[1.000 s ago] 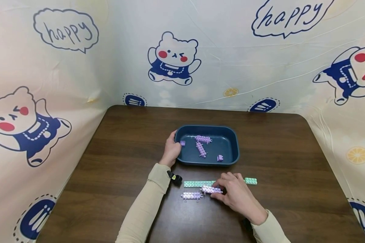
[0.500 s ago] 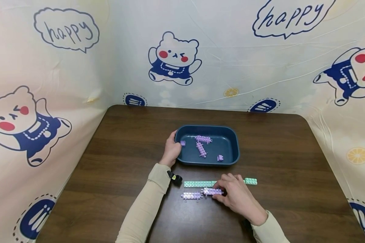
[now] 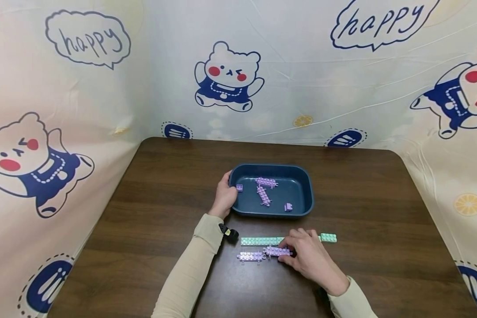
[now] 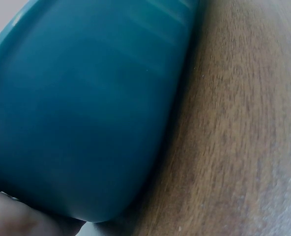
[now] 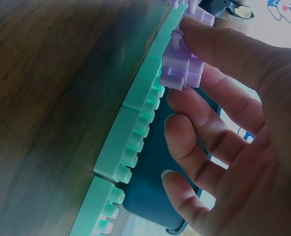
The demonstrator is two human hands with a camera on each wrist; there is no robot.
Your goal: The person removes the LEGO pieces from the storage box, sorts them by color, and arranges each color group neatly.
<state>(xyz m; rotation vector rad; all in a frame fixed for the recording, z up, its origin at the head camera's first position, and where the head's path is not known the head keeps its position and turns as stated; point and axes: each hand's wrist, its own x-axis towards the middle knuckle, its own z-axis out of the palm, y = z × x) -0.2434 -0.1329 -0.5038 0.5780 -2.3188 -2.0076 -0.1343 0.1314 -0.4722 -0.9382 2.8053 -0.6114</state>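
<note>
My left hand (image 3: 223,197) grips the left rim of a dark blue tray (image 3: 302,190), thumb over its edge. In the left wrist view the tray's outer wall (image 4: 86,98) fills much of the picture. Between thumb and fingers my right hand (image 3: 311,256) pinches a long purple building block (image 3: 276,251) with side pegs. Its left end lies close to a second purple building block (image 3: 251,256) on the table; I cannot tell whether they are joined. Just behind runs a row of mint green blocks (image 3: 259,241), partly hidden by the right hand.
Inside the tray lie two long purple blocks (image 3: 263,195), a small purple piece (image 3: 288,207) at the front right and another small piece (image 3: 239,188) by the left thumb. All stand on a brown wooden table (image 3: 361,198), with a printed cloth (image 3: 282,79) around it.
The purple block in my right hand has come slightly toward me and to the right, level beside the second one. My left hand stays on the tray.
</note>
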